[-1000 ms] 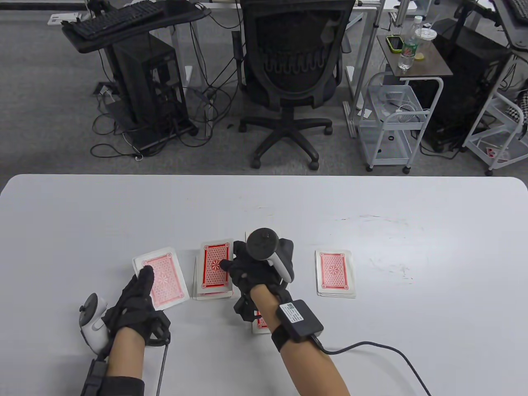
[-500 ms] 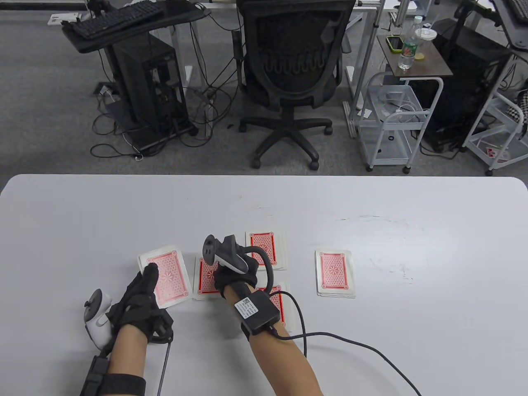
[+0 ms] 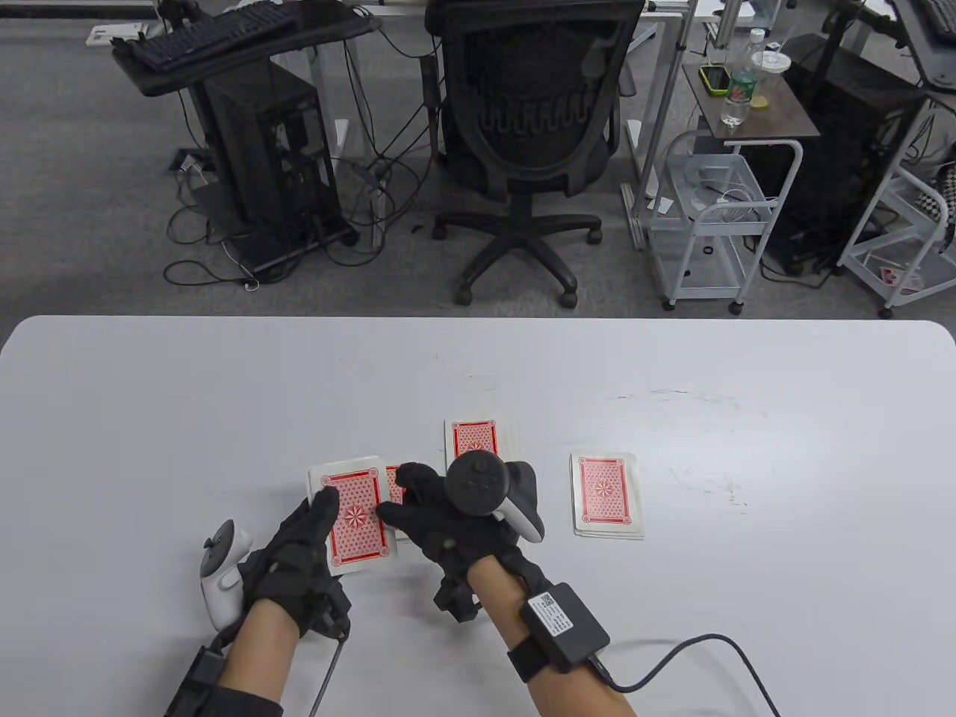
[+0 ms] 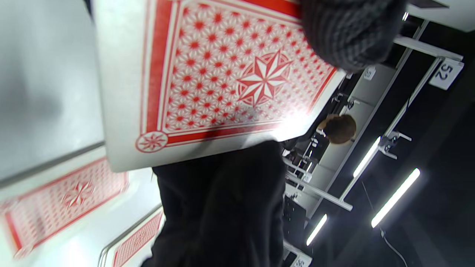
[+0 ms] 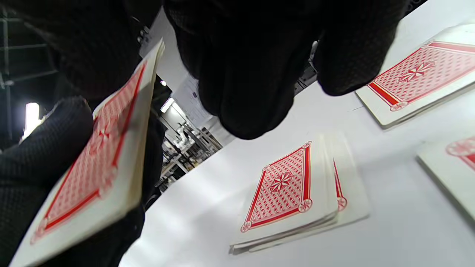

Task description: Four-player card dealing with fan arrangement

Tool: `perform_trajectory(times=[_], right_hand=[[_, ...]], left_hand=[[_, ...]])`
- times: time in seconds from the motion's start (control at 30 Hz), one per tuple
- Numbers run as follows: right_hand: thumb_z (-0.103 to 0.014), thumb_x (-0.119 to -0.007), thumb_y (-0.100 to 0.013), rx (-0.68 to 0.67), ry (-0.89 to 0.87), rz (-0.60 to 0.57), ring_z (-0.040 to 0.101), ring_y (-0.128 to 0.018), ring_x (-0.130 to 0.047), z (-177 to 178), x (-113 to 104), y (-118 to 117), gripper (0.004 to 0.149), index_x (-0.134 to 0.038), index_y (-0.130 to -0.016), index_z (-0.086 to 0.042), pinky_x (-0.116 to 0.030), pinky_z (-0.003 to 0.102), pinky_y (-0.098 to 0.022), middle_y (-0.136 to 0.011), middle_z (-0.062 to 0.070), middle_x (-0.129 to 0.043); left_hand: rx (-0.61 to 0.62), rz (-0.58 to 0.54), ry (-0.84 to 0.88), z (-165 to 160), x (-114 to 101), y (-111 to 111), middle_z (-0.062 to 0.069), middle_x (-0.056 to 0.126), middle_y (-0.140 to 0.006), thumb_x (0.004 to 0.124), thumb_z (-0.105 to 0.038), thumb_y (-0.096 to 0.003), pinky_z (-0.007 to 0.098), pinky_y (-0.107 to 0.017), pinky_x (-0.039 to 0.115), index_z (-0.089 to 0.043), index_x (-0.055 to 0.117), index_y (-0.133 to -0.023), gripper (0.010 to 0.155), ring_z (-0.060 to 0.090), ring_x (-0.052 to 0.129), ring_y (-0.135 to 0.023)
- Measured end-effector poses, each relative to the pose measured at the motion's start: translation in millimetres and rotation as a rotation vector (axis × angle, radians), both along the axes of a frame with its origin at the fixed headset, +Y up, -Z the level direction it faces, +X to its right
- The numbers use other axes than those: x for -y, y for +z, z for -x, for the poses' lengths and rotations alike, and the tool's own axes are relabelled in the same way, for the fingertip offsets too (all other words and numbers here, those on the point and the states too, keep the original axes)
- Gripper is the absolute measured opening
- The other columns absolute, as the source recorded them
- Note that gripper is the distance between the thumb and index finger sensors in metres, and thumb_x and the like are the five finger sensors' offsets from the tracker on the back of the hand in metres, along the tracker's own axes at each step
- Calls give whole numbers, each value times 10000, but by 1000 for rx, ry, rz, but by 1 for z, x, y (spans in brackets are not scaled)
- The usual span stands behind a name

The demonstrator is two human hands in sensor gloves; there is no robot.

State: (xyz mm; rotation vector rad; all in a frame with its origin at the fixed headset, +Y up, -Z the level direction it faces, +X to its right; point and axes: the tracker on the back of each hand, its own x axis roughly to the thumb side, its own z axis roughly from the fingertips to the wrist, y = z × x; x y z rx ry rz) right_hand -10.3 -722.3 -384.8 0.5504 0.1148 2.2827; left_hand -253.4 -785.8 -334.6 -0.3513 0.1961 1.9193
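The deck (image 3: 351, 517) sits in the left hand (image 3: 299, 556), raised a little off the tabletop (image 3: 149, 418) toward its near edge, with the left fingers (image 4: 349, 33) curled around it; the left wrist view shows one fingertip lying on the red-patterned back near a corner. The right hand (image 3: 448, 523) is just beside the deck, its thumb and forefinger stretched toward the top card, but whether they already pinch it I cannot tell; the right wrist view shows the right fingers (image 5: 245, 74) hanging loosely over the tabletop. Three dealt piles are visible: one (image 3: 475, 439) beyond the right hand, one (image 3: 606, 494) well apart toward the right edge, and one (image 5: 297, 193), partly hidden under the hands, slightly splayed. These cards look thin, light and glossy, so they should slide on one another easily and bend readily, stiff only along an edge. A single card is probably best taken at a short edge or corner, pushed off the deck by the thumb and pinched lightly. Too much pressure would likely drag two cards together, and the smooth tabletop gives little purchase for lifting a flat card.
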Motion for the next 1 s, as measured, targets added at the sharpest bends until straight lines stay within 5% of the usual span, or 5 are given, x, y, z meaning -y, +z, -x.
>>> perform_trajectory(times=[0.2,0.57,0.77,1.0], right_hand=[[-360,-911,-455,14,-152,78,199,-479,-1057,-10,4,1,541,-745,-899,-97,-741,594,-517,-675,2,-902],[-303,-866,-510,113,-200,168,215,-448,-1024,-35,-7,-29,598,-625,-994,-48,-737,572,-508,-721,23,-872],[-304,-861,-512,261,43,154,208,-416,-1002,-46,-14,-78,641,-580,-1022,-34,-730,575,-505,-725,33,-859],[-313,-873,-499,437,396,237,187,-383,-980,-51,9,-130,673,-564,-1034,-45,-725,571,-506,-725,30,-856]], left_hand=[[-1,-13,-14,-9,0,6,-102,926,-871,804,-527,-486,425,-500,905,-361,767,-912,459,227,1027,-734],[-74,33,-19,17,8,1,-95,916,-885,785,-524,-494,427,-512,899,-350,754,-928,468,232,1019,-750],[-128,65,-23,33,15,-3,-94,913,-889,783,-525,-496,426,-514,898,-350,750,-930,468,234,1017,-752],[-125,59,-8,36,14,-5,-95,912,-890,782,-525,-499,425,-518,896,-350,748,-932,469,233,1016,-753]])
